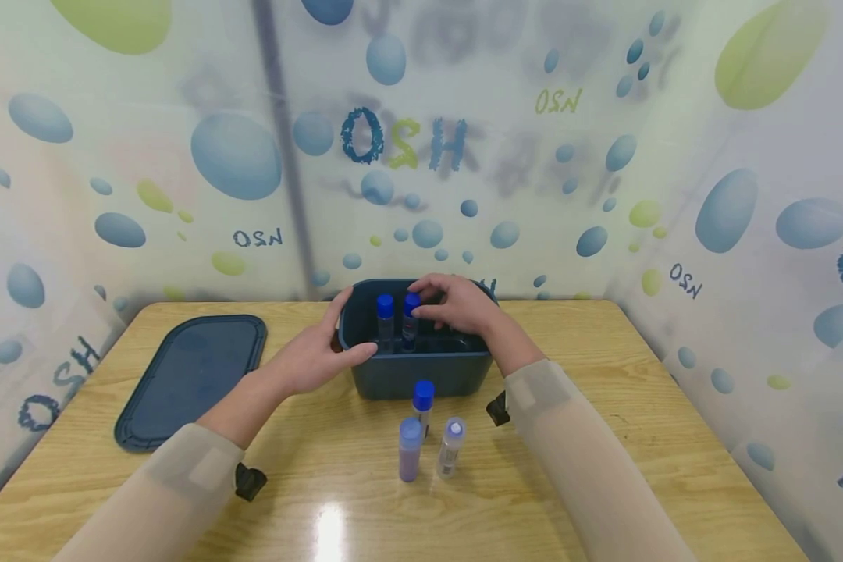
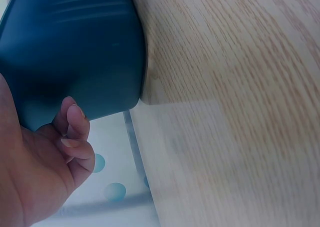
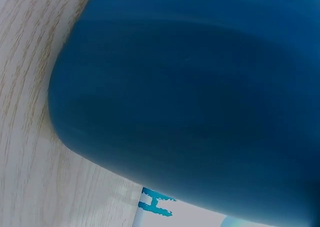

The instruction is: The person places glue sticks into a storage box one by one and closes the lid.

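Observation:
A dark blue plastic bin [image 1: 421,376] stands on the table in the head view. Two clear tubes with blue caps are upright inside it. My right hand [image 1: 460,304] reaches over the bin's right side, thumb and index finger pinching the capped top of the right tube [image 1: 412,303]. The left tube [image 1: 385,308] stands beside it, untouched. At the bin's left end, my left hand [image 1: 316,355] rests with thumb on the front rim and index finger along the left rim. Its other fingers [image 2: 77,122] bend loosely by the bin wall in the left wrist view.
Before the bin stand a blue-capped tube [image 1: 424,398], a purplish tube with a pale blue cap [image 1: 410,453] and a clear tube with a whitish top [image 1: 450,449]. A dark blue lid [image 1: 193,382] lies at left on the wooden table [image 1: 309,484]. Patterned curtains surround it.

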Demonstrator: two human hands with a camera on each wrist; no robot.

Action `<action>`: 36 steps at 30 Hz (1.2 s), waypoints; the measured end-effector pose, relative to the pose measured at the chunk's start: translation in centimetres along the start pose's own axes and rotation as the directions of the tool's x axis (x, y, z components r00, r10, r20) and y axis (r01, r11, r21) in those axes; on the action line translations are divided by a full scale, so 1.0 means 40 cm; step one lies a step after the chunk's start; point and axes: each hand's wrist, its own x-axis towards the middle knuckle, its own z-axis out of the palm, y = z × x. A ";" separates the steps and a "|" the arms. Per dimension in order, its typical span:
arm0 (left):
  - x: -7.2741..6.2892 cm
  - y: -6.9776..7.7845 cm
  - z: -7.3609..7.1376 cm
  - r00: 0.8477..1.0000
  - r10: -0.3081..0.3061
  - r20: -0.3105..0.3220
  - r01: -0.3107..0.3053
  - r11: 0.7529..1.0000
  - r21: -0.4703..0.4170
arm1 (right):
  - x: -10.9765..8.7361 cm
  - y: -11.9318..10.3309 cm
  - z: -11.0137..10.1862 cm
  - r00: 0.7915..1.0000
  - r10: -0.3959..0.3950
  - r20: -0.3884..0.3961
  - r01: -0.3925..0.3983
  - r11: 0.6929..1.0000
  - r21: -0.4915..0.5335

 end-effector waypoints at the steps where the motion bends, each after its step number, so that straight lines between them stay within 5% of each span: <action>1: 0.000 0.000 0.000 1.000 -0.001 0.000 0.001 1.000 -0.001 | 0.000 0.000 0.000 1.000 0.000 0.000 0.000 1.000 0.002; 15: 0.002 -0.001 -0.003 1.000 0.000 0.005 0.000 1.000 -0.014 | 0.001 -0.006 -0.011 0.999 -0.023 -0.034 0.025 0.998 0.051; 23: 0.002 0.002 0.000 1.000 0.004 0.008 -0.004 1.000 -0.025 | -0.003 -0.002 -0.020 0.988 -0.074 -0.138 0.091 0.988 0.123; 29: 0.002 -0.002 0.004 1.000 0.006 0.007 -0.006 1.000 -0.026 | -0.031 -0.011 -0.043 0.958 -0.125 -0.259 0.176 0.967 0.185; 36: -0.002 -0.003 0.000 1.000 0.004 0.009 -0.003 0.999 -0.042 | -0.087 -0.031 -0.061 0.954 -0.161 -0.252 0.214 0.956 0.200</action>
